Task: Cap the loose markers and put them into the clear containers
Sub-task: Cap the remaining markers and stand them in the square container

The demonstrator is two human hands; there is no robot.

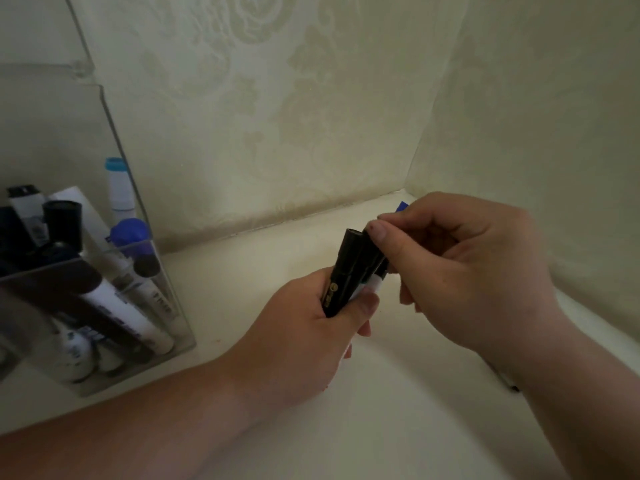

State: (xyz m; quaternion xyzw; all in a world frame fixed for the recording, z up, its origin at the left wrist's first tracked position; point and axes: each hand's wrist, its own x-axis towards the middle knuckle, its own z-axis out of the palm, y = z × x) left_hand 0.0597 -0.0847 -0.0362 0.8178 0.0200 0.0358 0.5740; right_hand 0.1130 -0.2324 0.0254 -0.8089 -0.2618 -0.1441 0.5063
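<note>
Clear container (173,299) with stored markers (117,303) sits left on tabletop (381,420). Left hand (308,327) grips two markers (341,275); right hand (467,271) pinches black cap (373,255).

Left hand (304,327) gripping black markers (343,271), right hand (460,268) pinching a cap (375,251), clear container (104,306) at left

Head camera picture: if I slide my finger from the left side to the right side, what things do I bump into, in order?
clear container → left hand → black marker gripped in that hand → black cap pinched by the other hand → right hand
</note>
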